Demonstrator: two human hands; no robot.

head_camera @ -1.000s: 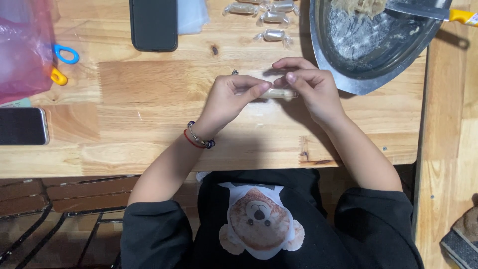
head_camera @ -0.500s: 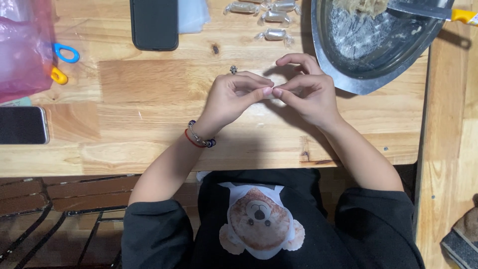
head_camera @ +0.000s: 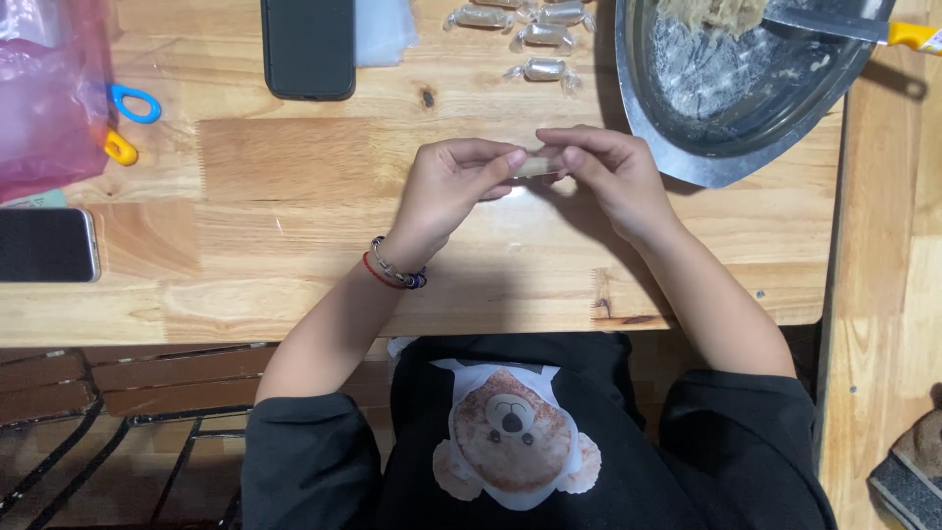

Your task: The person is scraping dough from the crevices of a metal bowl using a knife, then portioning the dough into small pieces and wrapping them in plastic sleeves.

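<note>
My left hand [head_camera: 453,184] and my right hand [head_camera: 610,175] meet over the wooden table [head_camera: 294,255], each pinching one end of a small pale candy in clear wrap [head_camera: 538,165]. A beaded bracelet circles my left wrist. Several wrapped candies [head_camera: 530,39] lie at the table's far edge, just above my hands. To the right of them stands a metal tray [head_camera: 726,147] dusted with white powder, holding a lump of pale candy mass [head_camera: 711,14] and a knife with a yellow handle [head_camera: 854,27].
A black phone [head_camera: 308,44] lies at the far edge beside clear wrappers [head_camera: 385,29]. Another phone [head_camera: 47,244] sits at the left edge. A pink plastic bag [head_camera: 44,93] and blue-and-yellow scissors [head_camera: 126,123] are at far left. A second wooden surface [head_camera: 883,294] adjoins on the right.
My hands have turned the wrapped candy between the fingertips, staying in the same spot over the table. Nothing else moved.
</note>
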